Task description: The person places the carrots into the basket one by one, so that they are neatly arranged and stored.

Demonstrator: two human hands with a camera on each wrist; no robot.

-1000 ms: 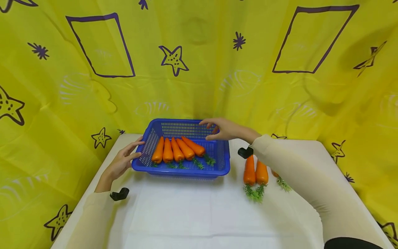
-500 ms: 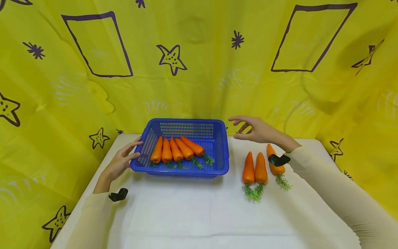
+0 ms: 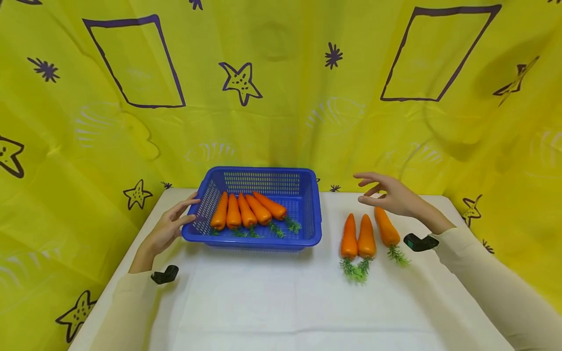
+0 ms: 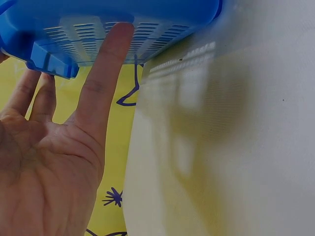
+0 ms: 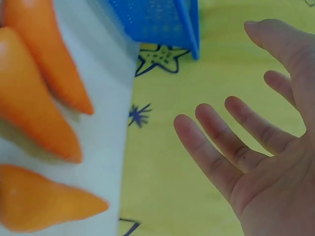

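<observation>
A blue basket (image 3: 317, 214) stands on the white table (image 3: 272, 302) and holds several orange carrots (image 3: 246, 210) side by side. My left hand (image 3: 169, 226) lies with straight fingers against the basket's left wall; in the left wrist view one fingertip (image 4: 118, 37) touches the blue basket (image 4: 162, 14). Three more carrots (image 3: 366, 235) lie on the table right of the basket. My right hand (image 3: 388, 194) hovers open and empty just above the rightmost carrot (image 3: 386, 226). The right wrist view shows the open palm (image 5: 268, 167) beside three carrot tips (image 5: 44, 118).
A yellow cloth (image 3: 281, 83) with purple stars and shapes hangs close behind and around the table. Black wrist cameras (image 3: 420, 242) sit on both cream sleeves.
My right hand has left the basket's far rim and swung right, coming over the three loose carrots. The left hand stayed on the basket.
</observation>
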